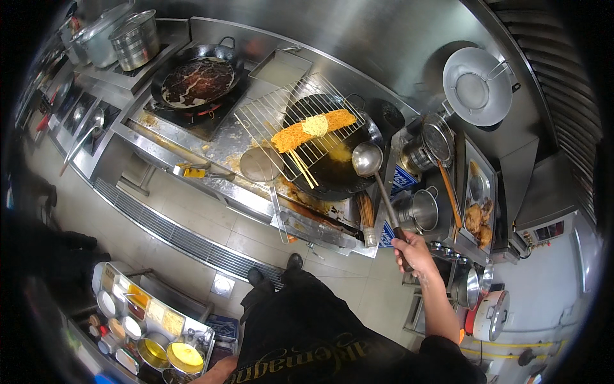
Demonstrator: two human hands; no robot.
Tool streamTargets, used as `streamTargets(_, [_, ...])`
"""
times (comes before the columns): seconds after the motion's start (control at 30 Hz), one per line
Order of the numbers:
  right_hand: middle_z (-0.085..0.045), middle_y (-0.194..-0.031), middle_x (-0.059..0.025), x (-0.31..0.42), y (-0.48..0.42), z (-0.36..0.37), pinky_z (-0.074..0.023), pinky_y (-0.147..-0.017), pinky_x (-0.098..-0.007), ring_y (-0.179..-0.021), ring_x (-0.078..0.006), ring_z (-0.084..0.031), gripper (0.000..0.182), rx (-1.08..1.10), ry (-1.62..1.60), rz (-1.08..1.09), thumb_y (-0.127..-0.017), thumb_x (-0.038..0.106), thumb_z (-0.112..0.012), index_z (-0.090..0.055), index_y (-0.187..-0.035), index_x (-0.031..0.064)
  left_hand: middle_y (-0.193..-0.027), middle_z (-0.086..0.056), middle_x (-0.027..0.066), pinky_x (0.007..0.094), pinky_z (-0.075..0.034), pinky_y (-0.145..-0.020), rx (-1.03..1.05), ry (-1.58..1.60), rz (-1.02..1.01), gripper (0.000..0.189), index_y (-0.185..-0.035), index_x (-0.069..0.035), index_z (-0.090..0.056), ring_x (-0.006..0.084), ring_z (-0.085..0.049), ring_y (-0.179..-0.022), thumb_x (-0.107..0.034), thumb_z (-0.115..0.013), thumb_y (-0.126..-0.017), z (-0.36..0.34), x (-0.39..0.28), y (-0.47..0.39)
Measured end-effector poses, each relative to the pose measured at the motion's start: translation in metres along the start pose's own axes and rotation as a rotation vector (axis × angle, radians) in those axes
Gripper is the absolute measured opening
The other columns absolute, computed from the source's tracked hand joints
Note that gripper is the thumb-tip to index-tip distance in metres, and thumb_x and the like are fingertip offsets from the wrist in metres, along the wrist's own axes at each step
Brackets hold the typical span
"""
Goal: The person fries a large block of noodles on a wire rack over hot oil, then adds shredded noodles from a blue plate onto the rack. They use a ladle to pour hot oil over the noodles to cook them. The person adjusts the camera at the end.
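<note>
My right hand (413, 253) is closed around the dark handle of a steel ladle (368, 159), whose bowl hangs over the right part of a large black wok (336, 180) with oil in it. A wire rack (261, 117) lies across the wok. On the rack rests a long orange fried noodle-like piece (293, 136) with a paler round portion (315, 126) at its middle. A pair of wooden chopsticks (303, 168) lies beside it on the rack. My left hand (223, 367) is low at the frame's bottom edge, near the ingredient trolley; its fingers are hidden.
A mesh skimmer (261, 164) lies left of the wok. Another wok (197, 81) holds dark liquid at the back left. A bamboo brush (366, 211) stands at the counter's front edge, near steel pots (424, 210). Behind me is a trolley with bowls and trays (208, 336).
</note>
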State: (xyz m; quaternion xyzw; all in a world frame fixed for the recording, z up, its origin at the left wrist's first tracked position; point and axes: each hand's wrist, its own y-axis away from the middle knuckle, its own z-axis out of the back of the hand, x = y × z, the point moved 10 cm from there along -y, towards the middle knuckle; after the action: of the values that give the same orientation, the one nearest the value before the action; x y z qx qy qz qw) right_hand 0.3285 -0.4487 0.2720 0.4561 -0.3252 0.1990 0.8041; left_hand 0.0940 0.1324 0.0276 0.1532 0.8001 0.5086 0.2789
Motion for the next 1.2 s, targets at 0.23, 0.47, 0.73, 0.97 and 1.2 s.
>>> streamTargets(0.23, [-0.055,-0.079,-0.0013,-0.021,0.004,-0.004,-0.0302,-0.037,-0.0221,-0.052,-0.0061,-0.045,0.023,0.357,-0.735,-0.319,-0.100,0.021,-0.066,-0.060,-0.114,0.0040,-0.130,-0.069,0.0200,0.0382,-0.047,-0.103,0.056,0.088,0.071,0.047,-0.132,-0.004,-0.065,0.0300,-0.064,-0.124,-0.037,-0.053,-0.102,-0.003,0.034,-0.031])
streamTargets(0.47, [-0.054,-0.082,-0.0035,0.018,0.032,-0.002,-0.0352,-0.036,-0.0225,-0.053,-0.0069,-0.046,0.033,0.496,-0.901,-0.316,-0.106,0.020,-0.056,-0.055,-0.130,-0.0024,-0.130,-0.069,0.0207,0.0375,-0.047,-0.104,0.123,-0.486,-0.340,0.049,-0.132,-0.003,-0.066,0.0298,-0.064,-0.125,-0.039,-0.054,-0.101,0.001,0.056,-0.077])
streamTargets(0.73, [-0.054,-0.080,-0.0035,0.085,0.025,-0.006,-0.0338,-0.035,-0.0223,-0.053,-0.0067,-0.045,0.026,0.420,-0.652,-0.170,-0.103,0.021,-0.062,-0.060,-0.121,0.0015,-0.128,-0.070,0.0208,0.0383,-0.047,-0.102,0.081,-0.505,-0.180,0.052,-0.129,-0.004,-0.068,0.0296,-0.064,-0.124,-0.045,-0.056,-0.099,0.010,0.075,-0.087])
streamTargets(0.97, [-0.056,-0.075,-0.0051,0.135,-0.003,-0.021,-0.0370,-0.034,-0.0244,-0.048,-0.0089,-0.048,0.019,0.337,-0.417,0.004,-0.098,0.013,-0.069,-0.055,-0.106,0.0038,-0.127,-0.071,0.0202,0.0382,-0.048,-0.101,0.019,-0.278,-0.034,0.052,-0.128,-0.004,-0.069,0.0291,-0.065,-0.122,-0.045,-0.056,-0.099,0.002,0.023,-0.032])
streamTargets(1.2, [-0.057,-0.073,-0.0050,0.147,-0.011,-0.029,-0.0371,-0.033,-0.0251,-0.047,-0.0094,-0.050,0.024,0.330,-0.267,0.051,-0.097,0.014,-0.070,-0.050,-0.105,0.0052,-0.126,-0.071,0.0196,0.0382,-0.048,-0.100,-0.013,-0.157,-0.014,0.052,-0.127,-0.005,-0.069,0.0285,-0.065,-0.121,-0.046,-0.056,-0.098,-0.005,0.023,-0.019])
